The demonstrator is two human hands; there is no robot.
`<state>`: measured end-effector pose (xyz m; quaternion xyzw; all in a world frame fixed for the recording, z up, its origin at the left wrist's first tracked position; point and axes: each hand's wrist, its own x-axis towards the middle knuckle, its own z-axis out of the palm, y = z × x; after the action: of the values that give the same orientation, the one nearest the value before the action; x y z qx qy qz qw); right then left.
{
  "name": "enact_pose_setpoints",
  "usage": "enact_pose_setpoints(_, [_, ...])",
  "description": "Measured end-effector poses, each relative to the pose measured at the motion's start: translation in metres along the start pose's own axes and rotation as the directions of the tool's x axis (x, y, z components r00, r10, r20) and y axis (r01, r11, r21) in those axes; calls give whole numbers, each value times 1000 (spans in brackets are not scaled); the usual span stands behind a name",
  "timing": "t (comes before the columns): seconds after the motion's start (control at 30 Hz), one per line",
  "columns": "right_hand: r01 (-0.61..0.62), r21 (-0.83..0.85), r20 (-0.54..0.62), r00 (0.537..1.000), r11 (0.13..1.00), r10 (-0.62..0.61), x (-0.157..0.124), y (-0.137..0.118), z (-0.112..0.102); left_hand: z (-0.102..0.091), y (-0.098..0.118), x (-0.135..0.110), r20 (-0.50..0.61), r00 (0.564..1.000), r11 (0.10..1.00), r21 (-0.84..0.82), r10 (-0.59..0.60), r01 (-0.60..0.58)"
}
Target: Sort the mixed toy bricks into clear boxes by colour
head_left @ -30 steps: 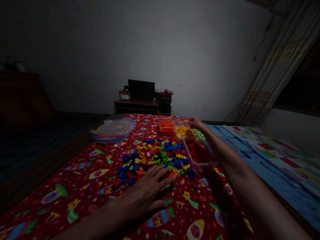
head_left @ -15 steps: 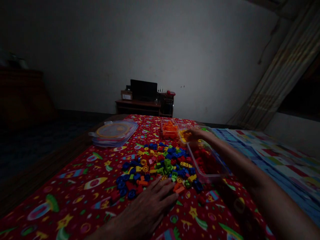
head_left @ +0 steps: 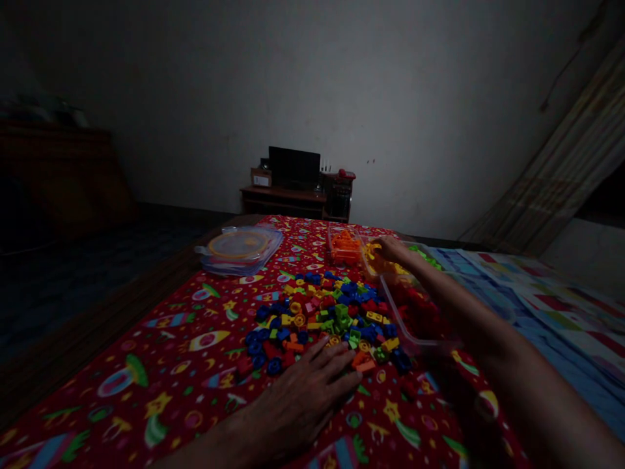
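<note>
My left hand (head_left: 310, 387) lies flat on the red patterned cloth, fingers stretched out and touching the near edge of a mixed pile of plastic building bricks (head_left: 342, 312). Blue, yellow, red, green and orange pieces make up the pile. Further off, my right hand (head_left: 391, 250) reaches over a clear box of yellow bricks (head_left: 374, 267). Its fingers point down among the yellow pieces; dim light and blur hide whether they grip one. Beneath the right forearm stands a clear box of red bricks (head_left: 415, 312), partly covered by the arm.
Behind the yellow box are a box of orange bricks (head_left: 344, 247) and, to the right, green bricks (head_left: 426, 255) in another box. Stacked clear lids (head_left: 241, 249) lie at the left. A bed with a blue sheet (head_left: 532, 345) adjoins on the right. A monitor (head_left: 294, 168) stands at the far wall.
The whole view has swung a little left, so everything sits further right. My right hand stays at the yellow box, showing more of its yellow bricks. My left hand rests in the same place.
</note>
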<state>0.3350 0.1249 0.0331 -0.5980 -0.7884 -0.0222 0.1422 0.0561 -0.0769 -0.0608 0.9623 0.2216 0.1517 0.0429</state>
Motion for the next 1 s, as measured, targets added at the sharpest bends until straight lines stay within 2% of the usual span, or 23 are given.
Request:
enact_pose_setpoints(0.07, [61, -36, -3, 998, 997, -61, -4, -12, -4, 0, 1, 0, -4, 1000, 1000, 15, 1, -1])
enact_pose_setpoints(0.13, [188, -21, 9, 982, 982, -188, -12, -31, -5, -1, 2, 0, -13, 1000, 999, 46, 4, -3])
enact_pose_setpoints(0.23, [403, 108, 57, 910, 909, -410, -28, -69, 4, 0, 3, 1, -48, 999, 992, 125, 1, 5])
enact_pose_setpoints(0.3, [464, 154, 82, 874, 873, -479, -38, -94, 18, 1, 2, 2, -86, 996, 979, 200, -20, 37])
enact_pose_setpoints(0.4, [456, 132, 184, 862, 880, -473, -51, -120, 42, 0, -6, 3, -167, 984, 947, 301, -60, 109])
enact_pose_setpoints(0.5, [439, 151, 173, 871, 886, -461, -67, -126, 52, -8, -19, 3, -233, 971, 933, 333, -61, 138])
enact_pose_setpoints(0.6, [428, 264, 132, 872, 864, -472, -88, -123, 43, -21, -36, 2, -287, 954, 941, 292, -83, 170])
enact_pose_setpoints(0.73, [313, 411, 177, 894, 856, -411, -113, -119, 23, -30, -65, 5, -381, 902, 964, 80, -205, 253])
enact_pose_setpoints(0.8, [278, 415, 189, 905, 866, -381, -118, -119, 16, -29, -82, 10, -372, 895, 967, -29, -245, 253])
enact_pose_setpoints(0.87, [262, 371, 177, 922, 891, -344, -119, -119, 13, -25, -97, 17, -303, 913, 962, -89, -274, 259])
enact_pose_setpoints(0.93, [245, 309, 153, 941, 919, -302, -117, -117, 11, -22, -110, 25, -212, 936, 959, -98, -280, 265])
enact_pose_setpoints(1.0, [206, 242, 132, 961, 948, -242, -117, -114, 11, -20, -117, 32, -156, 943, 955, -77, -295, 287])
